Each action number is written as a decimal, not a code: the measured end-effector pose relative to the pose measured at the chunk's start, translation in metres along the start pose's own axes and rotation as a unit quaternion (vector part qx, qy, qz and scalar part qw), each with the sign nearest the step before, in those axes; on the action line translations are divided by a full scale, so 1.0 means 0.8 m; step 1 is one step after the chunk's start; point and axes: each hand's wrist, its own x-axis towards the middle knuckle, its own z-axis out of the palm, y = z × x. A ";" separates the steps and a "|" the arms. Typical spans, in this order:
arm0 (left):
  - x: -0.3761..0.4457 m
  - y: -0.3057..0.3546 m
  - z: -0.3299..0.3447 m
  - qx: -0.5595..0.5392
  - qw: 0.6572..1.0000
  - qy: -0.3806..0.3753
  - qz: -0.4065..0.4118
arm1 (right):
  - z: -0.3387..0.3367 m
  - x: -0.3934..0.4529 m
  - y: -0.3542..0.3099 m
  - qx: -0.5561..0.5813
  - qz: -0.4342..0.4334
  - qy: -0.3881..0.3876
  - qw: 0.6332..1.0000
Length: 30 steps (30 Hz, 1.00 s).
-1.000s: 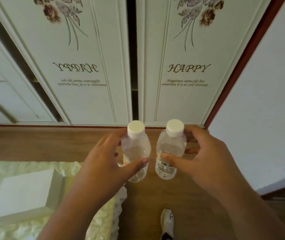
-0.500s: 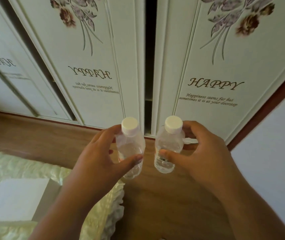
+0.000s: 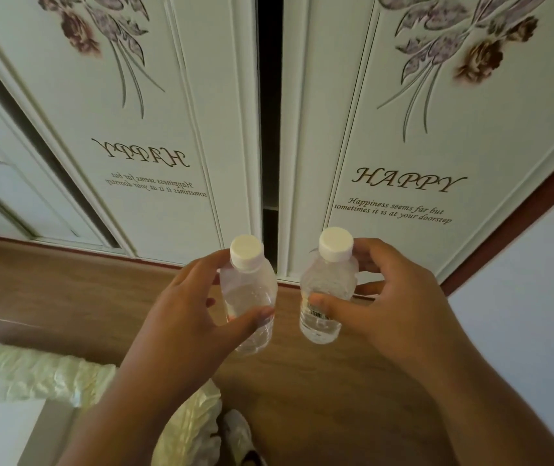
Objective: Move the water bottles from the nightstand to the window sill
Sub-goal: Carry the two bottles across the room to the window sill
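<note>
Head: water bottles [image 3: 250,294] in both hands [image 3: 181,317].

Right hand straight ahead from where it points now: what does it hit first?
Probably the right wardrobe door, low on its panel. The right hand, gripping the right bottle, points forward at it with only bare wooden floor between. Depth is unclear.

A single head-worn view looks forward and steeply down, close upon wardrobe doors [image 3: 403,163] and floor [image 3: 67,290].
</note>
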 end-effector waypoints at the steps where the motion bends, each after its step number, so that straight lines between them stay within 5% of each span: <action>1: 0.016 -0.005 0.001 -0.002 1.000 -0.004 0.004 | 0.003 0.011 0.000 -0.006 -0.001 0.003 1.000; 14: 0.215 -0.101 -0.081 -0.023 0.998 0.032 0.043 | 0.091 0.210 -0.063 -0.042 -0.027 0.032 0.998; 30: 0.214 -0.233 -0.205 0.026 0.953 0.237 -0.186 | 0.302 0.398 -0.177 0.039 -0.160 -0.232 0.959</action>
